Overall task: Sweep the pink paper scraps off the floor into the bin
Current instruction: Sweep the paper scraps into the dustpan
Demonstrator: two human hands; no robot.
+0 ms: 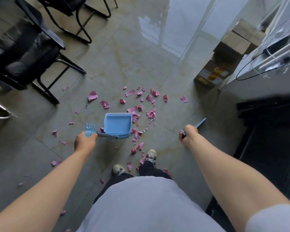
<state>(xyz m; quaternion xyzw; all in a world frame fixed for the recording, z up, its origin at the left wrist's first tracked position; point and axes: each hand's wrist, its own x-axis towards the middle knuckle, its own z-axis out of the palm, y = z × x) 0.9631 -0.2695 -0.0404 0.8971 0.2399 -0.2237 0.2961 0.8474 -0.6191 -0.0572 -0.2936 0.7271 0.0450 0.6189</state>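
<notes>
Pink paper scraps (pixel 151 97) lie scattered over the tiled floor ahead of my feet, thickest just right of the dustpan. The blue dustpan (pixel 117 124) stands on the floor in the middle, its mouth facing away from me. My left hand (pixel 84 142) grips the top of its long handle (pixel 105 135), by the blue comb piece. My right hand (pixel 187 133) grips the handle of a blue broom (pixel 200 123), which points to the right; the broom head is not visible. No bin is in view.
Black chairs (pixel 23 52) stand at the left and top left. Cardboard boxes (pixel 224 64) sit at the right beside a white cabinet (pixel 258 77). A dark mat or cabinet (pixel 271 131) lies at the right. My two shoes (pixel 151 156) stand among the scraps.
</notes>
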